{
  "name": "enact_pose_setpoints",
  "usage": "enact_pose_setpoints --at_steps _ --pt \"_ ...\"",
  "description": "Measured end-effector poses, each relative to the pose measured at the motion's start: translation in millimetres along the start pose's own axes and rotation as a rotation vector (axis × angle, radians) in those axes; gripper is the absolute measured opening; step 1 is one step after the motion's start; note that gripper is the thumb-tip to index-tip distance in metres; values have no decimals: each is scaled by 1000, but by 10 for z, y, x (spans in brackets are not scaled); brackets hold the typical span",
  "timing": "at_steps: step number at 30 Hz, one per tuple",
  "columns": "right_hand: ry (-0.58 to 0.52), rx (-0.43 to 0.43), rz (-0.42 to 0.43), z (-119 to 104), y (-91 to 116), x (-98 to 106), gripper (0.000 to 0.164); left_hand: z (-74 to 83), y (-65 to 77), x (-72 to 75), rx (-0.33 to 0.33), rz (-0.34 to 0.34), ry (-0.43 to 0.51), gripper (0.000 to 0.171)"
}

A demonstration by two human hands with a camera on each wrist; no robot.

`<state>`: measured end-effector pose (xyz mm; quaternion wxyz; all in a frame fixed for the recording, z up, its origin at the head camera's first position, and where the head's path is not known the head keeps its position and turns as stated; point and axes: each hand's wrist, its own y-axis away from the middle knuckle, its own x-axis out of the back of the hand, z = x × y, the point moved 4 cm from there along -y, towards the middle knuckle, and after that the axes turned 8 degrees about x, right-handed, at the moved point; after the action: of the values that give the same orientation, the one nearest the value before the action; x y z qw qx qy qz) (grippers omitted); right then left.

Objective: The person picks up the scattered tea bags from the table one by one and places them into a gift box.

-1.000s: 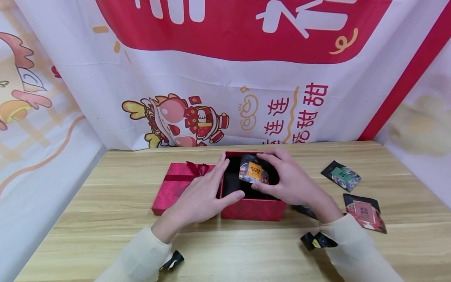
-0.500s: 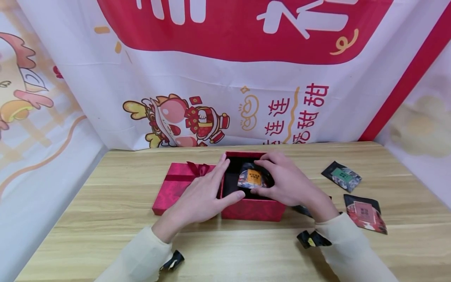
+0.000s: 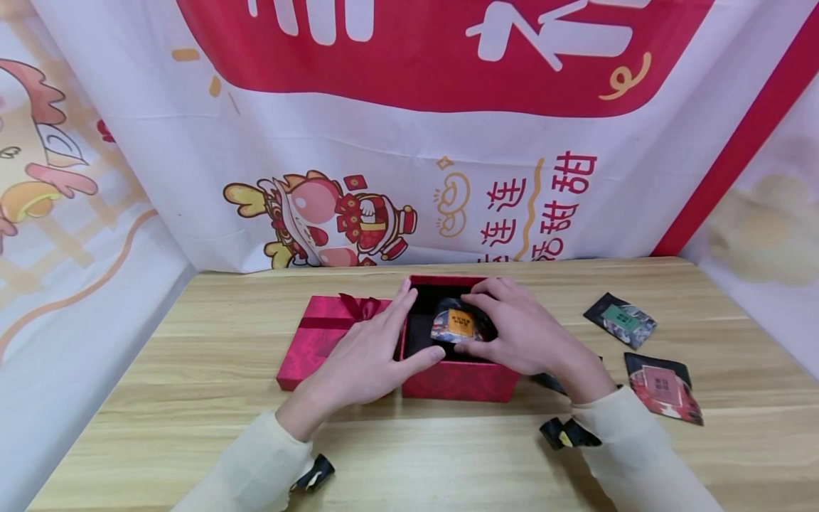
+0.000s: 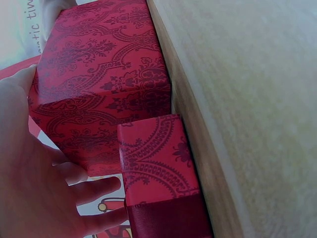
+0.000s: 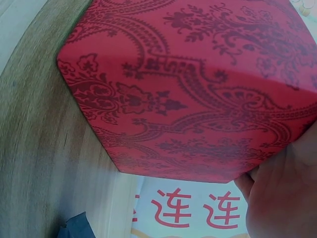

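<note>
Box (image 3: 459,382) open, packet (image 3: 456,326) inside, right hand (image 3: 520,328) gripping it

Right of the head view's centre, the backdrop (image 3: 409,135) read 连连 and 甜甜; upper left in the left wrist view, "tic". The packets (image 3: 453,326) bore illegible labels (image 3: 663,385).

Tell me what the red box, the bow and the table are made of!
The box looks like stiff cardboard under patterned paper, faintly shiny: flat sides, crisp edges. The bow is probably satin ribbon: soft, slightly shiny loops. The table shows smooth, streaky wood grain, so maybe wood, or just a printed look.
</note>
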<state>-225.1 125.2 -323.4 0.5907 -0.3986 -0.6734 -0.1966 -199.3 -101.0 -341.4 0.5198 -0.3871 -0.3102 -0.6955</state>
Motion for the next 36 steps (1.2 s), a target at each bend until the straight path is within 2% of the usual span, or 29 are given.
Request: enact_pose_setpoints --at_steps 12,17,25,36 --pt "-5 5 -14 10 13 8 79 12 6 4 -4 -1 -7 104" --pt "-68 -5 5 46 36 21 77 12 7 2 -10 1 -6 107" --pt "-243 -54 93 145 177 218 75 3 16 -2 0 -5 1 106" --pt "-305 -128 278 430 488 536 59 6 15 6 5 -6 0 104"
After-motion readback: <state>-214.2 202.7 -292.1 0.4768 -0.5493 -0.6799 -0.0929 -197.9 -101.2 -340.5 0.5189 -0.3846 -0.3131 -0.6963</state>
